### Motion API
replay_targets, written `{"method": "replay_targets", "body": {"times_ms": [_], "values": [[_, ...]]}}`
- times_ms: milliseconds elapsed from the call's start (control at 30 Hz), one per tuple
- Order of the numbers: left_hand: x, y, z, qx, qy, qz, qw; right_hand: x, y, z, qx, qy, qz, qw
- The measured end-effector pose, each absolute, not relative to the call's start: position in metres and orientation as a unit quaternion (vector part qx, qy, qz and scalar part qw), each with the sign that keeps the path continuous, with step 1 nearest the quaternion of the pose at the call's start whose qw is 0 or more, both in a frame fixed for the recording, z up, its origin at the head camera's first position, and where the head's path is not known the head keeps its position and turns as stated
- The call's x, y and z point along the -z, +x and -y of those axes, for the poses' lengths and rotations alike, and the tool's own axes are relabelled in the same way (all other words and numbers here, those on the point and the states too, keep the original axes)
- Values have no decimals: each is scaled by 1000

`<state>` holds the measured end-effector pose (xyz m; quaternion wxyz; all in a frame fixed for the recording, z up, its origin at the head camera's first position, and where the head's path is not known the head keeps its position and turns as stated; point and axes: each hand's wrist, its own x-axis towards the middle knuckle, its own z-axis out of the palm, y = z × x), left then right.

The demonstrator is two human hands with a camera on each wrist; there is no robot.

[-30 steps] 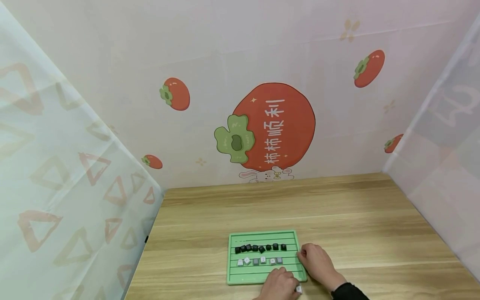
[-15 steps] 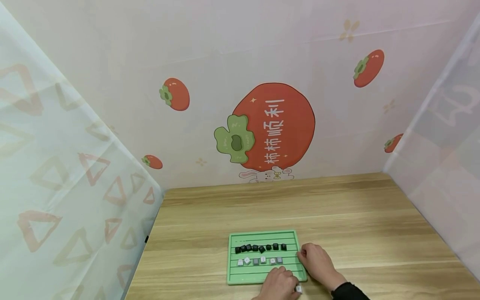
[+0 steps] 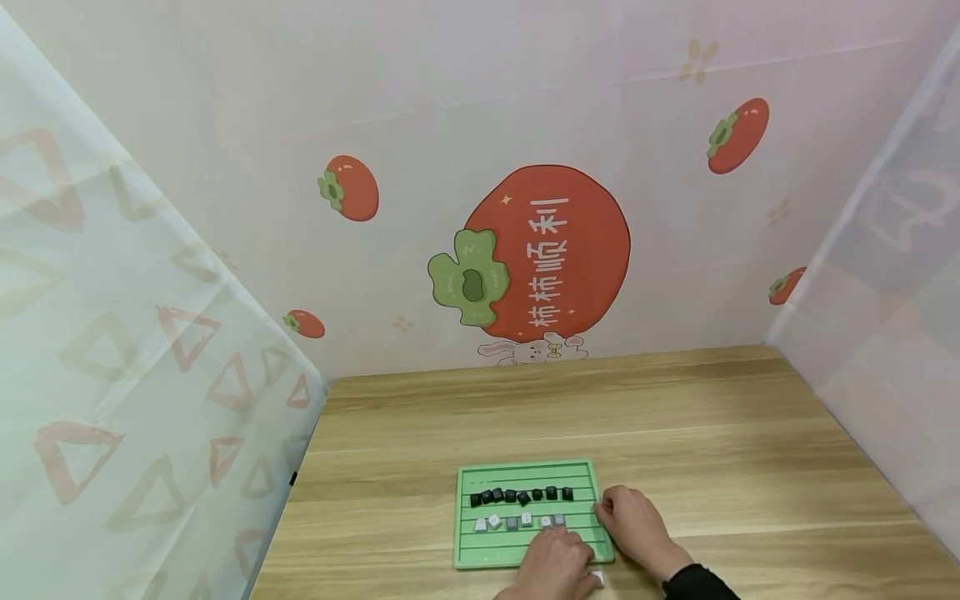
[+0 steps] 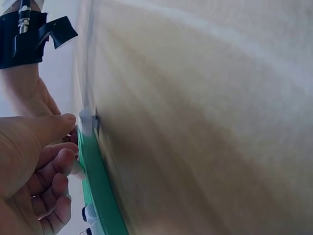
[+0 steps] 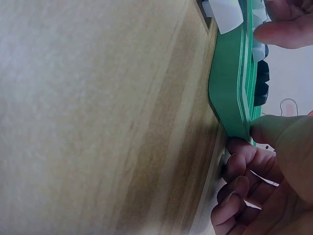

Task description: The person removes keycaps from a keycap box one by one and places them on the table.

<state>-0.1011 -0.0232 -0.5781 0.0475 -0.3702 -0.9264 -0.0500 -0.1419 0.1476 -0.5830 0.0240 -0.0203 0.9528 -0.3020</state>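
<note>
A shallow green tray (image 3: pixel 495 557) with ridged rows lies on the table. A row of several black keycaps (image 3: pixel 510 497) crosses it, with a row of several white and grey keycaps (image 3: pixel 512 524) nearer me. My right hand (image 3: pixel 633 523) pinches the tray's right edge; its thumb (image 5: pixel 266 129) presses the rim from above near a corner. My left hand (image 3: pixel 553 560) hangs over the tray's near edge. In the left wrist view its fingers (image 4: pixel 57 186) curl loosely, with nothing visible between them. A white keycap (image 3: pixel 597 578) sits just outside the tray's near right corner, partly hidden by that hand.
The wood-grain table (image 3: pixel 390 467) extends around the tray. Behind it rises a pale fabric backdrop (image 3: pixel 420 125) with printed persimmons, and similar fabric panels stand at the left and right. A small black object (image 3: pixel 293 478) is at the table's left edge.
My left hand has shifted slightly left and away from me, its fingertips reaching farther over the tray toward the white and grey row. The right hand and the tray stay put.
</note>
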Motion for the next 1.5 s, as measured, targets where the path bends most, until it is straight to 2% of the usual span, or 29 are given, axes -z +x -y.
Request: {"method": "replay_targets", "body": {"times_ms": [267,567,833,1500], "values": [[574,-104,28,77,-373,922,74,582,-141,-148,300,-20,-954,22],[571,-107,30,87,-362,926,68,585,-142,-149,296,-15,-955,29],[570,-112,38,101,-344,926,121,584,-142,-149,293,-16,-956,29],[564,-127,46,133,-277,947,95,583,-143,-148,299,-22,-954,28]]}}
